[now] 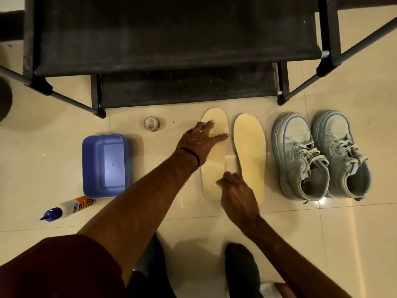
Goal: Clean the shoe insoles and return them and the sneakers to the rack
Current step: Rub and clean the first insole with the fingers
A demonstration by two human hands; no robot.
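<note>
Two pale yellow insoles lie side by side on the tiled floor in front of the black shoe rack. My left hand presses with spread fingers on the toe half of the left insole. My right hand sits at that insole's heel, its fingers curled over the near end of a white cloth that lies between the insoles. The right insole lies untouched. To its right stand two light blue sneakers, laces loose, toes toward the rack.
A blue plastic tub sits left of my arm, with a white squeeze bottle with a blue cap lying in front of it. A tape roll lies near the rack's foot. My dark-socked foot is at the bottom.
</note>
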